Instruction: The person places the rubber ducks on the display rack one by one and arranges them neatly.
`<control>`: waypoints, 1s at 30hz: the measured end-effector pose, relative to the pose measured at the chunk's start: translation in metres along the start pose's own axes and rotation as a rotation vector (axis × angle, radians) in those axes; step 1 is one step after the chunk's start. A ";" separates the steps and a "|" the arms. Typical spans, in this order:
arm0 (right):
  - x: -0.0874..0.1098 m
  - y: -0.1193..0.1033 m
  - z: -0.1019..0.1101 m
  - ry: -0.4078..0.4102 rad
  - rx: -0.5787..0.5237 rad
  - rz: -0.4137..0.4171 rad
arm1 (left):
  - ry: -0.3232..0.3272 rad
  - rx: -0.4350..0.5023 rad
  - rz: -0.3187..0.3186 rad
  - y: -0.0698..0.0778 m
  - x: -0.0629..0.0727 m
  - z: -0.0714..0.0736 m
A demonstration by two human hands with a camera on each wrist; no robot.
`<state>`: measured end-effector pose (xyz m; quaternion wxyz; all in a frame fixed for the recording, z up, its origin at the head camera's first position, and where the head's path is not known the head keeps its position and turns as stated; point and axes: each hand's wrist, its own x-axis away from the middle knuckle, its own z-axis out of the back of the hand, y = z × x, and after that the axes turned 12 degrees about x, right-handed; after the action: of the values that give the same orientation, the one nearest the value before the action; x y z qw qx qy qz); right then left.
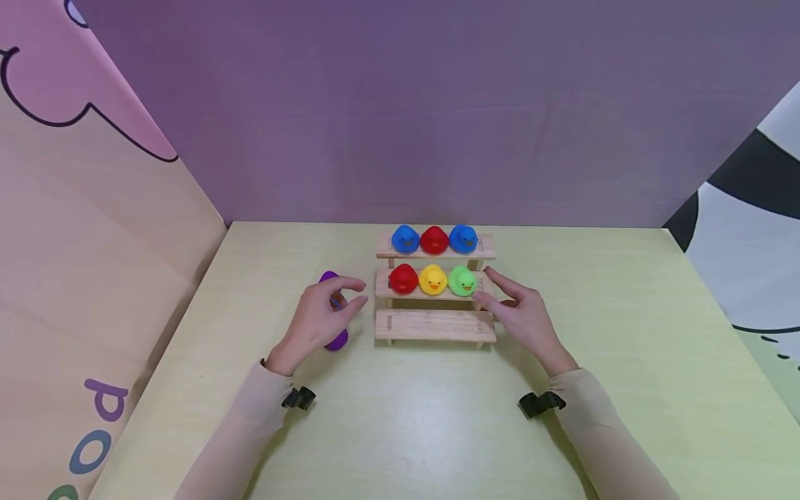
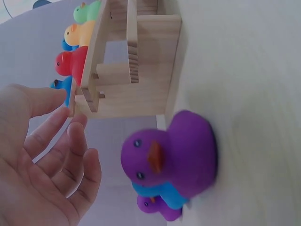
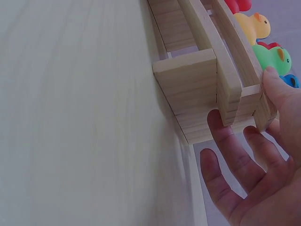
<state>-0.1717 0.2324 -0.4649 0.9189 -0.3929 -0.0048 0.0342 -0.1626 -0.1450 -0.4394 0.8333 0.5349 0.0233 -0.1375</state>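
Note:
A three-step wooden rack [image 1: 435, 325] bears rubber ducks on its upper two steps. On the top step sit a blue duck [image 1: 405, 239], a red duck [image 1: 434, 240] and another blue duck [image 1: 464, 239]. The middle step carries a red duck [image 1: 403, 279], a yellow duck [image 1: 433, 280] and a green duck [image 1: 462, 281]. My right hand [image 1: 526, 316] is at the rack's right end, thumb tip at the middle step beside the green duck, other fingers extended. My left hand [image 1: 320, 316] hovers left of the rack, thumb and index finger apart, with nothing between them.
Under and beside my left hand, a purple duck [image 2: 188, 150], a blue duck [image 2: 167, 192] and another purple duck [image 2: 162, 208] stand in a row on the pale table [image 1: 400, 430]. A purple wall [image 1: 437, 111] rises behind the table, with printed panels on both sides.

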 end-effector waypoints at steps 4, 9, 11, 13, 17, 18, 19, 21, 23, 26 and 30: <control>0.001 -0.001 0.001 -0.003 0.000 0.002 | 0.001 0.008 0.017 -0.005 0.005 0.005; 0.001 -0.002 0.002 -0.002 -0.007 0.000 | -0.010 0.014 0.020 -0.011 0.010 0.011; 0.001 -0.001 0.001 0.000 -0.013 0.004 | -0.021 0.006 0.021 -0.013 0.011 0.014; 0.000 -0.001 0.001 0.001 -0.017 0.010 | -0.029 -0.001 0.027 -0.016 0.014 0.017; -0.001 -0.001 0.000 0.001 -0.018 0.020 | -0.035 -0.018 0.042 -0.020 0.018 0.024; -0.001 -0.001 -0.001 0.003 -0.016 0.021 | -0.036 -0.022 0.047 -0.021 0.019 0.025; -0.001 -0.001 -0.001 0.004 -0.013 0.023 | -0.036 -0.025 0.051 -0.023 0.020 0.026; -0.001 -0.001 -0.001 0.006 -0.008 0.023 | -0.041 -0.032 0.054 -0.025 0.021 0.028; -0.001 -0.001 -0.001 0.007 -0.008 0.025 | -0.053 -0.033 0.051 -0.027 0.023 0.030; 0.000 -0.001 0.000 0.006 -0.012 0.025 | -0.069 -0.037 0.046 -0.028 0.025 0.032; 0.000 -0.001 0.000 0.008 -0.012 0.017 | -0.110 -0.051 0.061 -0.028 0.027 0.033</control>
<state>-0.1717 0.2318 -0.4643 0.9163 -0.3984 0.0020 0.0406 -0.1470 -0.1911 -0.4552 0.8505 0.5057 -0.0355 -0.1405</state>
